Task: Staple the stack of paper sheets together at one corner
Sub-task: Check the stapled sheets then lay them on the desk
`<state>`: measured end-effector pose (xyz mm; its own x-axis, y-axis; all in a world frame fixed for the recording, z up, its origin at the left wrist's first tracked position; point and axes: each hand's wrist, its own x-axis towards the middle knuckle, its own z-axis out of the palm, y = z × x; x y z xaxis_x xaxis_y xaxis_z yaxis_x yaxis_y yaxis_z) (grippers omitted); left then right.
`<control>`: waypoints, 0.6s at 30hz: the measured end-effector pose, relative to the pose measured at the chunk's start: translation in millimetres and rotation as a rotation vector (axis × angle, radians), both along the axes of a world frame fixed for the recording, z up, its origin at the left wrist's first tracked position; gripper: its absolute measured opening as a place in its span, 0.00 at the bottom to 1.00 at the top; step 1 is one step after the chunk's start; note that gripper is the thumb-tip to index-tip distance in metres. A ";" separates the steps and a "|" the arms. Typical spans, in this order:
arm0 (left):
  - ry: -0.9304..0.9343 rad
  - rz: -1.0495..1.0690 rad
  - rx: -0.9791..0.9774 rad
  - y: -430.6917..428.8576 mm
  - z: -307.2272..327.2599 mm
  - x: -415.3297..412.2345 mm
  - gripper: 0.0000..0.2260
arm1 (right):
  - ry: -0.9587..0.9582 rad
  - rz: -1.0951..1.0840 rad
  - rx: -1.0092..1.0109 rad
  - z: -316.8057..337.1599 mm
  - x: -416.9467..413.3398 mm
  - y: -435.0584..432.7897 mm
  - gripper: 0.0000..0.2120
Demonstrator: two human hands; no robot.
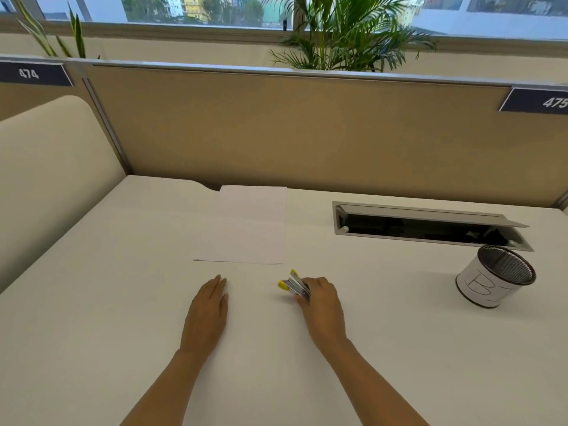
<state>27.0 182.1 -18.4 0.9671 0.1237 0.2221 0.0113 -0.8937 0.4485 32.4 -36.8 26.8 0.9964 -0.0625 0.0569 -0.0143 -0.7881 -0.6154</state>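
**Stapler in the right hand, paper stack lying untouched ahead**

The stack of paper sheets [247,224] lies flat on the white bench [92,302], square to the person, its far edge close to the tan partition [276,127] at the back. Its near edge shows as a thin dark line, with the sheets evenly aligned. Neither hand touches it.

The right hand [322,305] rests low over the bench just in front of the stack's near right corner. Its fingers [302,298] are curled closed around a small stapler [293,285], silver with yellow ends, whose nose points forward and left toward the paper. The stapler's front is near the stack's edge but apart from it.

The left hand [209,312] lies palm down on the bench, fingers straight, together and open, holding nothing. Its fingertips point at the stack's near edge and stop short of it.

To the right, well apart from the paper, a round mesh pen cup [495,276] wrapped in white paper with a handwritten mark stands upright. Behind it a recessed cable tray [430,226] is set into the bench with its grey lid propped open. Number plates reading 474 [29,73] and 475 [550,101] sit on the partition, and a leafy plant [353,35] stands behind it by the window.
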 end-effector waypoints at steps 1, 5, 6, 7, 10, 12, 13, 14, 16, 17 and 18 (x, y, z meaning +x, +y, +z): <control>0.003 0.002 -0.013 0.7 -1.2 0.2 0.22 | 0.004 -0.002 -0.001 0.6 3.8 10.3 0.14; 0.023 0.009 -0.062 1.7 -1.2 0.7 0.22 | 0.040 -0.072 -0.017 -0.1 14.3 37.9 0.14; 0.023 0.005 -0.062 1.7 -1.1 0.2 0.23 | 0.049 -0.104 -0.009 -0.3 15.5 41.2 0.14; 0.020 -0.002 -0.062 2.3 -1.2 0.2 0.25 | 0.051 -0.140 0.003 -0.8 17.1 44.4 0.14; 0.023 -0.003 -0.079 2.3 -1.2 0.0 0.23 | 0.075 -0.248 0.014 -0.1 19.6 47.7 0.14; 0.023 -0.003 -0.094 2.0 -1.3 -0.1 0.20 | 0.096 -0.297 0.020 0.8 21.3 48.4 0.14; 0.022 -0.005 -0.099 1.9 -1.5 -0.1 0.18 | 0.101 -0.313 0.024 0.8 22.3 48.9 0.14; 0.021 -0.008 -0.101 1.9 -1.9 0.2 0.18 | 0.104 -0.324 0.023 0.6 23.2 49.7 0.14; 0.022 -0.009 -0.110 2.4 -2.9 0.6 0.17 | 0.114 -0.340 0.023 0.3 24.9 51.7 0.15; 0.023 -0.008 -0.113 2.6 -3.0 0.6 0.17 | 0.119 -0.349 0.026 -0.2 25.6 52.7 0.14; 0.021 -0.010 -0.113 2.9 -3.4 0.6 0.17 | 0.125 -0.360 0.031 -0.7 25.9 53.7 0.14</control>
